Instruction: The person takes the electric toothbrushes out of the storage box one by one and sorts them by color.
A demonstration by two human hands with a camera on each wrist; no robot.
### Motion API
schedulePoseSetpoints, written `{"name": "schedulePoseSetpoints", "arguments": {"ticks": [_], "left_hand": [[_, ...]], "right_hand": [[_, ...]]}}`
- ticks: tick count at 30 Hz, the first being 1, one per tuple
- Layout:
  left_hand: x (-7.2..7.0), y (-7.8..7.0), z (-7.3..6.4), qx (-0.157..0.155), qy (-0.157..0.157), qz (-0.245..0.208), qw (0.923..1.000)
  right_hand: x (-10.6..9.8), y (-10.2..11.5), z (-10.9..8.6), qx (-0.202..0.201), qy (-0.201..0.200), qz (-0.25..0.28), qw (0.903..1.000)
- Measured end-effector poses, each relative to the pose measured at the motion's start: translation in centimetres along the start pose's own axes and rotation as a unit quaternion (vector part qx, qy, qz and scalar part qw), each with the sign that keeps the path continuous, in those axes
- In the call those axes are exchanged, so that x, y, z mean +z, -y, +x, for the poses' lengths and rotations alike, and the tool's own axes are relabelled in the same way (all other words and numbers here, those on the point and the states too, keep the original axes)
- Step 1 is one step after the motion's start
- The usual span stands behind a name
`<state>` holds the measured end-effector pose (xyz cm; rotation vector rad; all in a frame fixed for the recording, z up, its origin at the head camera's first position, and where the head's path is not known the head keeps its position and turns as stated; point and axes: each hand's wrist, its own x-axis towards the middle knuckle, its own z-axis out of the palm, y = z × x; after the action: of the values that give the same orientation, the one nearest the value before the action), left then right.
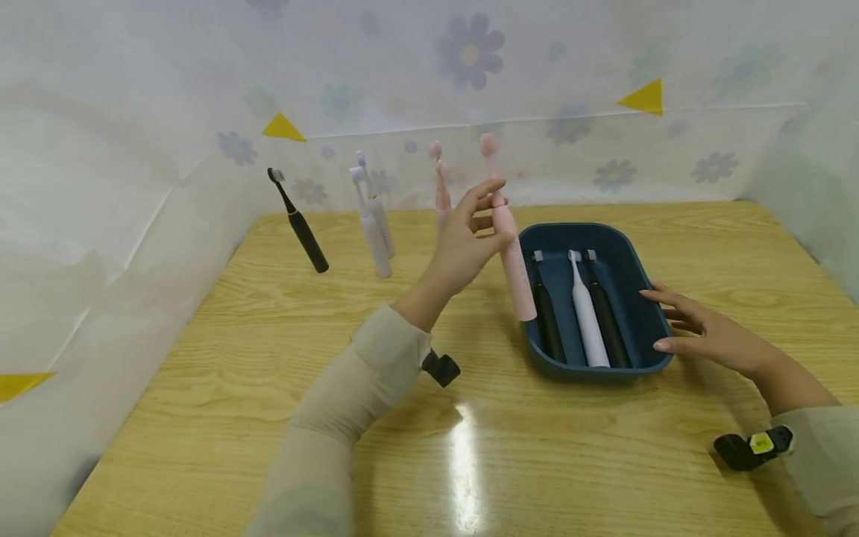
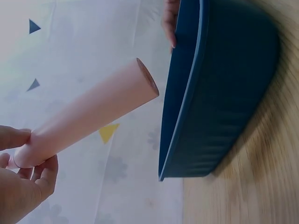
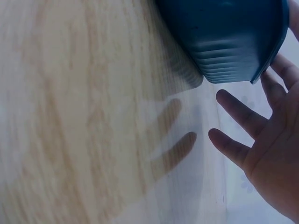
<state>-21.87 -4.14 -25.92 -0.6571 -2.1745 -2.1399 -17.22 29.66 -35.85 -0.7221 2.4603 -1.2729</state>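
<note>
My left hand (image 1: 463,246) pinches a pink electric toothbrush (image 1: 517,276) near its neck, head up. In the head view, its base overlaps the left side of a dark blue bin (image 1: 617,257); the left wrist view shows that base (image 2: 110,100) apart from the bin's wall (image 2: 229,88). Inside the bin lie two black electric toothbrushes (image 1: 609,321) (image 1: 549,321) and a white one (image 1: 589,321). My right hand (image 1: 718,335) touches the bin's right rim, fingers spread and fairly straight; in the right wrist view two fingers stand off the bin.
Left of the bin, a black toothbrush (image 1: 307,239), two pale ones (image 1: 373,242) (image 1: 382,227) and pink ones (image 1: 441,195), partly behind my left hand, stand upright on the wooden table (image 1: 268,418). A flowered sheet (image 1: 403,82) hangs behind.
</note>
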Motion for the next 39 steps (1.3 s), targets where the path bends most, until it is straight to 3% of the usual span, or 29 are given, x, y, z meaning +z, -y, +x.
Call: {"name": "schedulePoseSetpoints", "arguments": {"ticks": [8, 13, 21, 39], "left_hand": [[-1.6, -0.7, -0.9, -0.024, -0.024, 0.012, 0.9993], [-2.8, 0.6, -0.8, -0.020, -0.034, -0.016, 0.9991], [-4.1, 2.6, -0.9, -0.028, -0.070, -0.019, 0.9970], [-6.8, 5.1, -0.2, -0.062, -0.113, 0.101, 0.9866]], "right_hand": [[0.0, 0.2, -0.1, 0.002, 0.003, -0.003, 1.0000], [0.0, 0.2, 0.0, 0.002, 0.002, -0.001, 1.0000], [0.1, 0.2, -0.1, 0.000, 0.003, -0.001, 1.0000], [0.2, 0.3, -0.1, 0.001, -0.001, -0.003, 1.0000]]}}
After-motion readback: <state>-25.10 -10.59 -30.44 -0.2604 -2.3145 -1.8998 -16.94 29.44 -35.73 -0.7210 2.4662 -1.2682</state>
